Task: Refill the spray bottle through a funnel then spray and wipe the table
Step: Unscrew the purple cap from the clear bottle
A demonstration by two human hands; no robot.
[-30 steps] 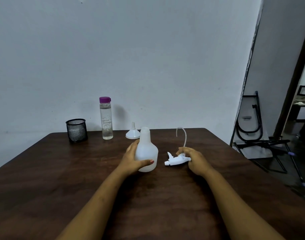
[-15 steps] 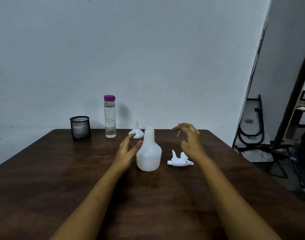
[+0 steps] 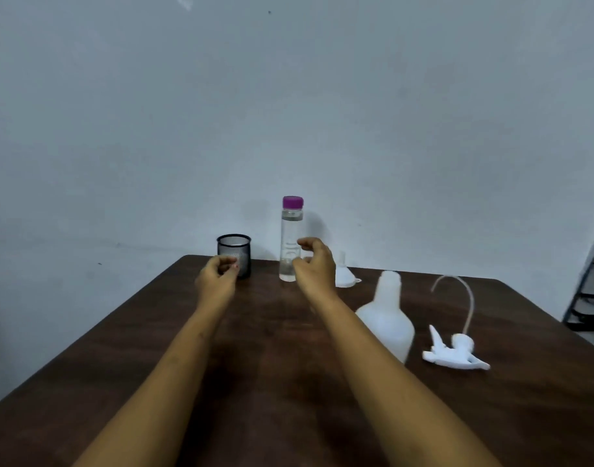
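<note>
Reaching toward the far side of the dark brown wooden table (image 3: 275, 365), you have your right hand (image 3: 317, 264) cupped in a half-open C just beside the tall clear plastic water bottle with the purple cap (image 3: 291, 227). Whether the fingertips touch it I cannot tell. Your left hand (image 3: 218, 276) has its fingers curled in on nothing, in front of the black mesh cup (image 3: 234, 251).

The small white plastic funnel (image 3: 345, 276) sits mouth-down just right of your right hand. The white translucent spray bottle (image 3: 390, 318) stands open-necked beside your right forearm, and its white trigger head with the curved dip tube (image 3: 454, 355) lies further right.

The water bottle looks nearly full, so expect some weight and smooth, fairly stiff walls. Wrap your whole hand round its middle and leave the cap for your left. The spray bottle is probably empty, light and easy to tip, so steady it at the shoulder once the funnel is seated. The funnel is stiff and featherlight; pinch it by the spout.
</note>
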